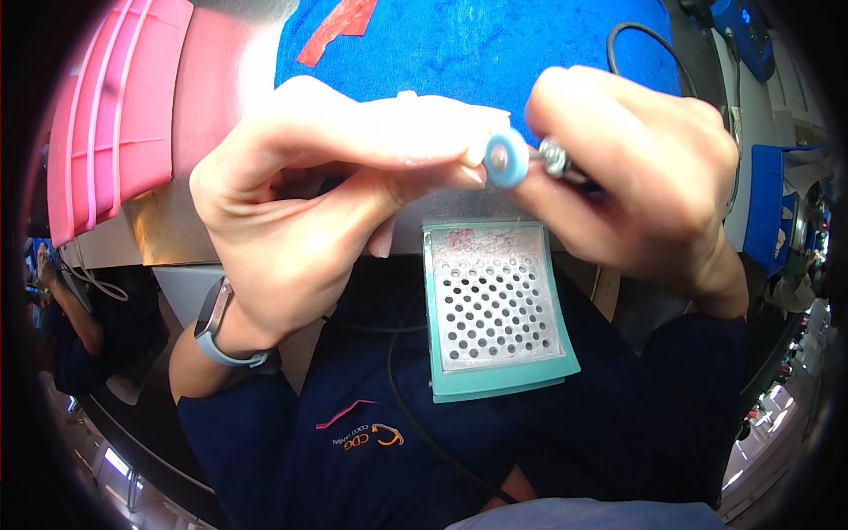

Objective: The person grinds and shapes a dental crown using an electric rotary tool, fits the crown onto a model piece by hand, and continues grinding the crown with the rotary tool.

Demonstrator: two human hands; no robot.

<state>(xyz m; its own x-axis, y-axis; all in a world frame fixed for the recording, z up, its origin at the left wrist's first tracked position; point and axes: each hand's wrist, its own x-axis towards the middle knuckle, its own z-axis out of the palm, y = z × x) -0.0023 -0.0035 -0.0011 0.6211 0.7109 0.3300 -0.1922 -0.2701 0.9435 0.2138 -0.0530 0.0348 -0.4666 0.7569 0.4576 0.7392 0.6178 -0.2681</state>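
My left hand (291, 252) comes in from the left with its thumb and fingers pinched together. Whatever small piece may sit between those fingertips is hidden. Wrapped in my right hand (645, 168) is a rotary handpiece (554, 157), its metal collar showing between the fingers. A light-blue polishing wheel (512, 146) with a metal screw at its centre is mounted on the tip. The wheel's left side is right at my left fingertips; I cannot tell whether they touch. Below both hands, a teal-framed perforated metal plate (452, 291) juts out from the bench edge toward my body.
A blue towel (459, 53) with a red strip (340, 26) covers the bench behind my hands. Pink ribbed trays (119, 115) stand at left. At right are a black cable (645, 28), a blue control box (746, 40) and a blue tray (764, 212). Another person's arm (78, 309) shows far left.
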